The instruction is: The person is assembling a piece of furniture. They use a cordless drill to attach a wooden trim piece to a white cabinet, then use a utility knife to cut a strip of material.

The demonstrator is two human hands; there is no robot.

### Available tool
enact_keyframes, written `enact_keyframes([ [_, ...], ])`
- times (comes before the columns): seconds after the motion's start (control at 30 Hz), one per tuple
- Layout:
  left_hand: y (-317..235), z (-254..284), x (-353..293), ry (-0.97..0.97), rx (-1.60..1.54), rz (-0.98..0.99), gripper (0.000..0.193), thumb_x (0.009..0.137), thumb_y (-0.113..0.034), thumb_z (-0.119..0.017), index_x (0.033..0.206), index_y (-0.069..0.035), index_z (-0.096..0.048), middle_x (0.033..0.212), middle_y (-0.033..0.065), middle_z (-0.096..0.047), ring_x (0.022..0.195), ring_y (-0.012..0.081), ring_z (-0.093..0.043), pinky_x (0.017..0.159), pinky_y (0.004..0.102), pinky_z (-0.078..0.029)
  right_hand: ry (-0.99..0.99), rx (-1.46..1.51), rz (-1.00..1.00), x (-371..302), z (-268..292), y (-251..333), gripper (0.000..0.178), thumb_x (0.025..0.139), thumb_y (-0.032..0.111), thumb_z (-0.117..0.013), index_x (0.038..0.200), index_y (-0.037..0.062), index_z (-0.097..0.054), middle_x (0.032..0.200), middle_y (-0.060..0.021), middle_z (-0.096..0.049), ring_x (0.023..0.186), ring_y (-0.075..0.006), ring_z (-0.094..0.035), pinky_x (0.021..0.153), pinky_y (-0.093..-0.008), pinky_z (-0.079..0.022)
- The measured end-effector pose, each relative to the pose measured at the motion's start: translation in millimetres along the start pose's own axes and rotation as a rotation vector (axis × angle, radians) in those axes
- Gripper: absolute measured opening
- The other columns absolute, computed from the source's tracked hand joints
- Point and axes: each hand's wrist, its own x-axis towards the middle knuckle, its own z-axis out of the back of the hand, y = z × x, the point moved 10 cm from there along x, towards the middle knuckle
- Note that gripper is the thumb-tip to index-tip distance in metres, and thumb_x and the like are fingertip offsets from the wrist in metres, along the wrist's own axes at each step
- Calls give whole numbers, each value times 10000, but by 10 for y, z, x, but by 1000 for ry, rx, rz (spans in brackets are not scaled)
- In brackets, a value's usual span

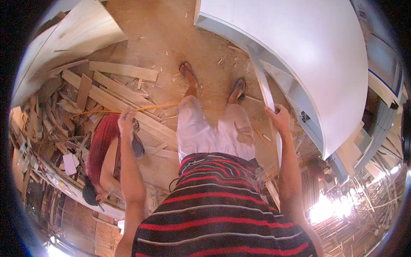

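gripping a white board strip [266,92] in the right hand [279,119].

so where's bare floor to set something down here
Bare dirt floor lies ahead of the feet, between the wood scrap pile and the white cabinet. The left side is crowded with planks and another person; the right hand grips a white panel.

A heap of pale wooden planks and offcuts [107,92] lies on the sawdust-strewn dirt floor [171,30]. Beside it crouches another person in a dark red shirt [100,147]. A large white curved cabinet panel [308,55] stands opposite.
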Motion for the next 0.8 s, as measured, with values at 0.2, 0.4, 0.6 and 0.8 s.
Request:
enact_keyframes([
  [0.2,-266,269,-16,-7,64,75,320,958,-230,-622,1223,-51,-611,950,-3,-635,827,108,-597,694,269,-494,-13,63,28,-84,-66,301,664,732,569,-751,1100,19,-704,1020,-208,-708,963,-352,-680,871,-431,-516],
  [0.4,66,-581,-231,264,226,174,379,956,-246,-623,1286,-66,-572,1073,41,-650,919,139,-608,742,288,-491,-85,-5,65,-571,-75,565,667,682,583,-734,1093,59,-686,1030,-199,-655,995,-370,-630,862,-468,-498],
  [0.6,-334,-1296,-579,433,406,171,466,965,-251,-610,1367,-37,-514,1274,103,-606,1166,229,-588,825,370,-495,-4,97,232,-993,-552,841,654,631,502,-781,1123,88,-662,1024,-194,-615,1030,-376,-607,858,-480,-512],
  [0.8,-1116,-1757,-963,424,141,120,644,997,-475,-520,1456,-36,-416,1416,129,-521,1308,291,-495,1014,487,-431,6,211,456,-1152,-785,970,697,622,431,-804,1144,13,-604,1097,-178,-606,1065,-354,-602,850,-457,-530],
])
